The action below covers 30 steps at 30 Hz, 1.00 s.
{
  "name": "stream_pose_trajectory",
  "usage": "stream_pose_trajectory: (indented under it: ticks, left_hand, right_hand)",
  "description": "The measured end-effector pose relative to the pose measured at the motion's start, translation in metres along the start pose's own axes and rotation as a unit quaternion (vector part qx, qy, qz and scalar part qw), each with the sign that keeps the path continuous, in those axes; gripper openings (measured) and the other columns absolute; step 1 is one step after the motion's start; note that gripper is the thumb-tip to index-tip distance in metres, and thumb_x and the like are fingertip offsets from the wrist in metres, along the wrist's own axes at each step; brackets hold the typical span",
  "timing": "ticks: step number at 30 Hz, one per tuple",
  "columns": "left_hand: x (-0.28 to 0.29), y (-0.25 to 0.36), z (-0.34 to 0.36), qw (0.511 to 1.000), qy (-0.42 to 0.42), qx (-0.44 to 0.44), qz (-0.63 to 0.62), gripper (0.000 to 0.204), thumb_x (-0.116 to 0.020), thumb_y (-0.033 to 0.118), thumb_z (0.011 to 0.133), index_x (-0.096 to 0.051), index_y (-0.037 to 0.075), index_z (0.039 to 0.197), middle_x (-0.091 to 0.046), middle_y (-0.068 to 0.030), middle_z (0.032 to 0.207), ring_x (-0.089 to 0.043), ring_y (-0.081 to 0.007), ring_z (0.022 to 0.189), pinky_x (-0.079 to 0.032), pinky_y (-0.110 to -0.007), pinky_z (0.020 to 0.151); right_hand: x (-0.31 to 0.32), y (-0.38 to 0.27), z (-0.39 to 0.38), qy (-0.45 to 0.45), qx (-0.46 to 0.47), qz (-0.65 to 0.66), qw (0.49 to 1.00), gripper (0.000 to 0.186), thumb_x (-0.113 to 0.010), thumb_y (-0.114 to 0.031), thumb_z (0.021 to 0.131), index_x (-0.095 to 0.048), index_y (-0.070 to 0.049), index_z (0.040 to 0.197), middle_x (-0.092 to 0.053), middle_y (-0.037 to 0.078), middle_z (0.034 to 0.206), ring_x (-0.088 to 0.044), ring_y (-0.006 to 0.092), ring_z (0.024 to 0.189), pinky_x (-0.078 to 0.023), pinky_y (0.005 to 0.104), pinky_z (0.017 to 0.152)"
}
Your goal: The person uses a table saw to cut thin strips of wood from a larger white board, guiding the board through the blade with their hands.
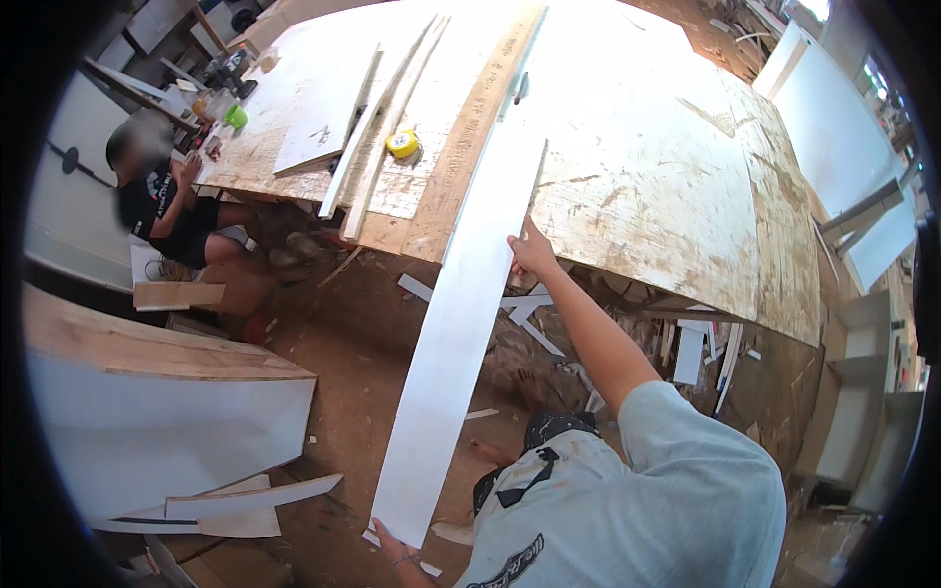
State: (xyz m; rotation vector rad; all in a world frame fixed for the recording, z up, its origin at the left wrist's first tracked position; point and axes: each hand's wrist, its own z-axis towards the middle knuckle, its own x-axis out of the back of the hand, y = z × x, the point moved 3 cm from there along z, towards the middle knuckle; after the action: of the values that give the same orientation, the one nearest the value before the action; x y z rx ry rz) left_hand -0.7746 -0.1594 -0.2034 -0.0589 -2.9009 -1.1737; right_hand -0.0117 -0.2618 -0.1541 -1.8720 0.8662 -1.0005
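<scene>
A long white board [456, 363] slants from low in front of me up to the table. Its far end lies over the table's near edge, alongside a brown wooden plank [475, 132]. My right hand [532, 252] is closed on the board's right edge, close to the table. At the bottom of the picture my left hand [394, 549] grips the near end; some of its fingers are hidden behind the board. A yellow tape measure [402, 144] sits on the table left of the plank, beside narrow wooden strips [377, 132]. A dark pen-like tool [520, 88] rests just right of the plank.
The stained worktable [647, 216] spans the middle. Another person [162, 196] sits at its left end, near a green cup [235, 117] and a drill [233, 73]. A white cabinet-like panel box [186, 421] stands lower left. Offcuts [534, 328] litter the floor beneath the table.
</scene>
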Motion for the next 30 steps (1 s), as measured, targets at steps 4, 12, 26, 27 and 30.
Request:
stream_pose_trajectory:
  ticks: [4,12,26,27,30]
  left_hand:
    - [-0.02,-0.003,-0.002,1.0,-0.022,0.015,-0.017,0.069,-0.055,0.055,0.102,-0.05,0.002,0.145,-0.056,-0.0157,0.145,-0.056,-0.0344,0.128,-0.047,-0.049,0.107]
    - [-0.096,0.019,-0.009,0.998,-0.028,0.05,0.03,0.072,-0.054,0.058,0.101,-0.045,0.006,0.149,-0.054,-0.0141,0.147,-0.053,-0.0343,0.132,-0.046,-0.048,0.109]
    - [-0.164,0.029,-0.02,0.999,-0.01,0.037,0.036,0.074,-0.05,0.06,0.102,-0.045,0.003,0.149,-0.054,-0.0151,0.146,-0.055,-0.0348,0.13,-0.046,-0.047,0.108]
    - [-0.162,0.026,-0.017,0.999,-0.02,0.037,0.015,0.074,-0.049,0.06,0.102,-0.045,0.003,0.149,-0.054,-0.0154,0.146,-0.055,-0.0346,0.13,-0.045,-0.047,0.108]
    - [-0.175,0.022,-0.011,0.997,-0.072,0.016,-0.021,0.075,-0.048,0.06,0.103,-0.044,0.002,0.149,-0.054,-0.0164,0.146,-0.055,-0.0347,0.129,-0.045,-0.047,0.108]
  right_hand:
    - [-0.001,-0.008,0.017,-0.003,-0.027,0.01,1.0,0.078,-0.06,-0.017,0.101,-0.014,-0.015,0.164,-0.067,0.012,0.064,-0.063,0.0186,0.047,-0.051,0.0335,0.042]
    - [0.033,-0.028,0.064,0.014,-0.025,0.01,1.0,0.078,-0.06,-0.02,0.1,-0.017,-0.016,0.164,-0.07,0.013,0.069,-0.064,0.0187,0.048,-0.053,0.034,0.045]
    - [0.051,-0.032,0.112,0.037,-0.024,0.031,0.999,0.075,-0.06,-0.022,0.101,-0.021,-0.018,0.164,-0.069,0.013,0.068,-0.064,0.0183,0.049,-0.052,0.0337,0.044]
    - [0.051,-0.033,0.115,0.038,-0.018,0.028,0.999,0.075,-0.061,-0.021,0.101,-0.021,-0.018,0.164,-0.069,0.013,0.067,-0.064,0.0183,0.048,-0.051,0.0338,0.043]
    - [0.057,-0.035,0.128,0.032,-0.045,0.046,0.997,0.073,-0.062,-0.02,0.098,-0.027,-0.016,0.162,-0.074,0.021,0.093,-0.068,0.0221,0.052,-0.056,0.0351,0.048]
